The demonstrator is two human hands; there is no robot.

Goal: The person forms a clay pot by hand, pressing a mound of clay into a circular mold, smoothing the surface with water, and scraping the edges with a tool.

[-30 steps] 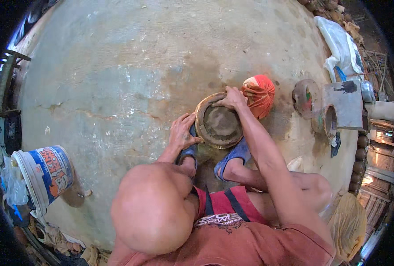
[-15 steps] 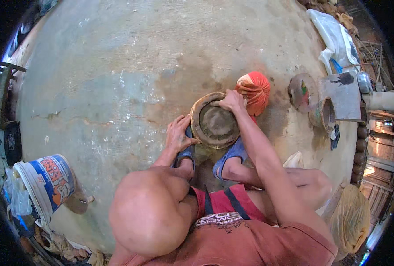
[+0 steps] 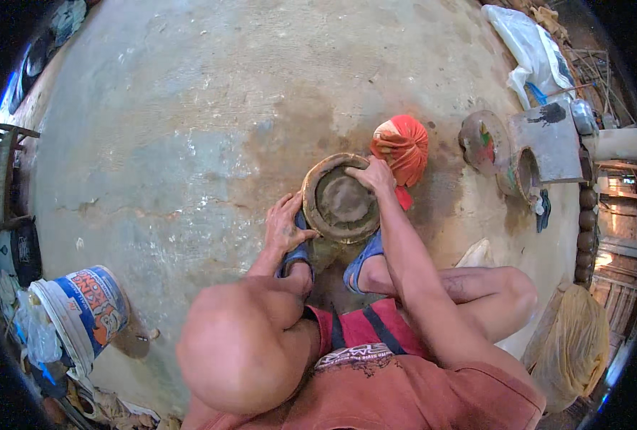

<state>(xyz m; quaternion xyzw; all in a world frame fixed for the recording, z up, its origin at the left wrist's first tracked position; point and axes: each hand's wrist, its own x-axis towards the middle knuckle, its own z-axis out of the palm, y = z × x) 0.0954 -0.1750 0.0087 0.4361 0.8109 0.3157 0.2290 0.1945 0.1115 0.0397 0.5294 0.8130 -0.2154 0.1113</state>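
Observation:
A round, shallow mould with a pale brown rim (image 3: 308, 193) stands on the floor between my feet. Dark, damp-looking clay (image 3: 344, 201) lines it, with a raised ring around a flatter middle. My left hand (image 3: 285, 226) cups the outer left side, fingers along the rim and thumb at its lower left. At the upper right, my right hand (image 3: 377, 176) grips the rim, its thumb reaching inside onto the clay; the other fingers are partly hidden. Just beyond that hand rests a tied, rounded bundle of red-orange cloth (image 3: 403, 152).
Blue sandals (image 3: 366, 264) flank the mould's near side. A white and blue bucket (image 3: 89, 312) stands at left. To the right lie a round shallow dish (image 3: 482, 140), an open round container (image 3: 523, 175) and a grey board (image 3: 546, 147). A wrapped brown bundle (image 3: 573, 344) is near right.
The view has shifted slightly. Both hands stay at the mould's rim in nearly the same places, and the red-orange bundle keeps its place beside it.

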